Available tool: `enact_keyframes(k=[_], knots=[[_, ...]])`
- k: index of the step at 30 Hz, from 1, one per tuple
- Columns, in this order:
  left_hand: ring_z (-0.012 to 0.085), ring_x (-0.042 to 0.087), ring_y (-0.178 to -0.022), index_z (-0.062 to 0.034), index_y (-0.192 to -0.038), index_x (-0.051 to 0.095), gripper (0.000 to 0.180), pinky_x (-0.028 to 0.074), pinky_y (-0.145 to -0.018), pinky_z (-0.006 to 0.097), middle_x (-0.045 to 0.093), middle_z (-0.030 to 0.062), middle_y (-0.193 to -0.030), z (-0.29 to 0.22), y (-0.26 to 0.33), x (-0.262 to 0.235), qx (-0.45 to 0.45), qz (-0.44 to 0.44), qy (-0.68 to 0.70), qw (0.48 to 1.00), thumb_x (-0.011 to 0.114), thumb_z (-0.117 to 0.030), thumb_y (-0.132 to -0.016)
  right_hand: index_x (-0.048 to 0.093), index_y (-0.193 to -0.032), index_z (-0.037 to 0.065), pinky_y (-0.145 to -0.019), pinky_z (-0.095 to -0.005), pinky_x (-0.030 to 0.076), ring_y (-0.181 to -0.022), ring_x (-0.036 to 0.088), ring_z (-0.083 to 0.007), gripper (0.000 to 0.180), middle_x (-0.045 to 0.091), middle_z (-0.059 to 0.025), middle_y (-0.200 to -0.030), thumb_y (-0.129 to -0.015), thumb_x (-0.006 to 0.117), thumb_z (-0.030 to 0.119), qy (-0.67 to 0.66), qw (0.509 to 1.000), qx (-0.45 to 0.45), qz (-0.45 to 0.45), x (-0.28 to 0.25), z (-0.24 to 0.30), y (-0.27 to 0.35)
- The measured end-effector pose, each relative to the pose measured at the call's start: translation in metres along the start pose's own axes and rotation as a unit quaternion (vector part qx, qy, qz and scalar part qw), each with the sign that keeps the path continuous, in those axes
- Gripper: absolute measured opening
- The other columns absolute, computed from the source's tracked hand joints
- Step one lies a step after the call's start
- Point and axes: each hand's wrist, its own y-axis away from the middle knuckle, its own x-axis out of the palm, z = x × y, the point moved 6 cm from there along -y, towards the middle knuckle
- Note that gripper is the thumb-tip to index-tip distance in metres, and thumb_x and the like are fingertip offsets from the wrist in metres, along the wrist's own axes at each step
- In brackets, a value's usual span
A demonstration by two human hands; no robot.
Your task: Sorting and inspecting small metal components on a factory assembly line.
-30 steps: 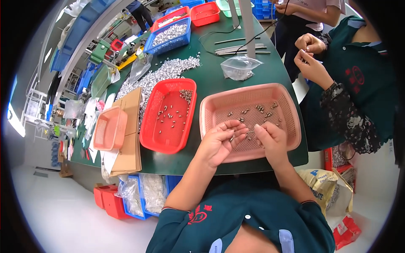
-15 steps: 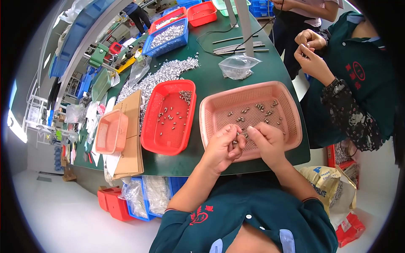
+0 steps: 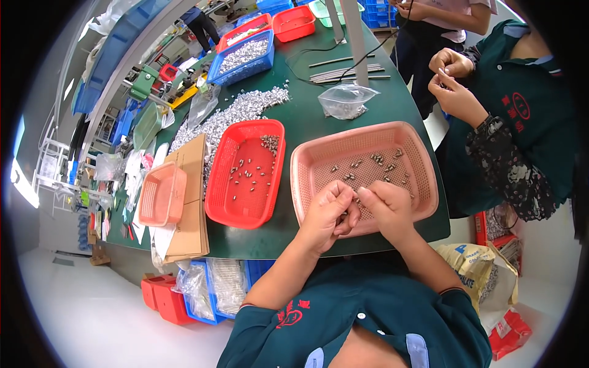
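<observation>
My left hand (image 3: 331,211) and my right hand (image 3: 391,208) meet over the near side of a pale pink plastic basket (image 3: 368,136). Curled fingers of the left hand hold several small metal fittings (image 3: 342,218), partly hidden in the palm. Thumb and forefinger of the right hand are pinched together close to the left fingertips; whatever lies between them is too small and covered to make out. More small cylindrical metal fittings (image 3: 377,159) are scattered on the basket floor. To the left stands a red basket (image 3: 216,196) with similar fittings (image 3: 270,145), mostly gathered in its far right corner.
Behind the red basket spreads a heap of shiny metal pieces (image 3: 239,107). A clear plastic bag (image 3: 346,98), metal rods (image 3: 343,75) and an upright post (image 3: 361,52) stand farther back. Cardboard (image 3: 193,221) borders the left. At right, a co-worker's hands (image 3: 453,76) are close together.
My fingertips have closed in on each other, and the small metal piece seen between them earlier is now mostly hidden. The view has shifted very slightly; the baskets stay in place.
</observation>
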Motion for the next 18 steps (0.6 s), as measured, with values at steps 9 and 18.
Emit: enact_keyframes(k=[9,18], knots=[[0.0040,0.033,-0.046,-0.0047,-0.092,0.053,0.017,0.024,-0.042,0.017,0.051,0.0020,-0.065,-0.007,0.002,-0.003,-0.016,-0.009,-0.076,0.997,0.049,-0.022,-0.093,0.052,-0.062,0.002,-0.046,-0.0217,0.029,-0.054,0.038,-0.0017,0.027,0.046,0.0042,-0.057,-0.087,0.057,0.011,-0.161,0.976,0.146,0.006,-0.004,-0.026,-0.001],[0.0028,0.032,-0.054,-0.0012,-0.094,0.058,0.015,0.025,-0.047,0.019,0.044,-0.0033,-0.067,-0.012,0.006,-0.019,-0.061,0.042,-0.043,0.996,0.055,-0.014,-0.088,0.056,-0.065,0.003,-0.048,-0.0185,0.031,-0.054,0.041,-0.0014,0.024,0.048,0.0052,-0.058,-0.086,0.058,0.013,-0.178,0.961,0.210,-0.021,-0.025,-0.035,-0.001]])
